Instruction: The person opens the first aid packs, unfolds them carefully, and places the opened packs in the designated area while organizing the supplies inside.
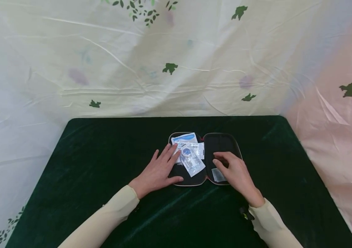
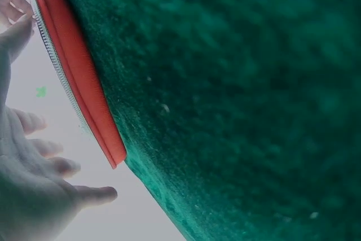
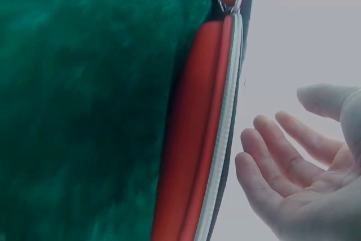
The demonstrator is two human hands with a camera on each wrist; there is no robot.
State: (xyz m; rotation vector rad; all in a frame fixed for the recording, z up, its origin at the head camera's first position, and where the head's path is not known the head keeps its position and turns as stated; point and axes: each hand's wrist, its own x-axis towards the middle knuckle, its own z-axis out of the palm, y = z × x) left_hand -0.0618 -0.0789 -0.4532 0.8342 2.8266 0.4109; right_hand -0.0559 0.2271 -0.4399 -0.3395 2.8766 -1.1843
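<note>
Left hand (image 1: 159, 169): fingers spread, over left half of case (image 1: 197, 180); contact with packets not determinable. Case: unzipped, laid open on green tabletop (image 1: 107, 148). Clear packets (image 1: 193, 165), blue-and-white sachet (image 1: 185, 138): overlapping, inside left half. Pale patch (image 1: 217, 175): right half. Right hand (image 1: 238, 174): over right half, fingers loosely curved, thumb apart.

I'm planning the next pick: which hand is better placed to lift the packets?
Probably the left hand: its spread fingertips are over the packets, in the left half of the case. The right hand is over the other half, fingers bent, apparently holding nothing.
</note>
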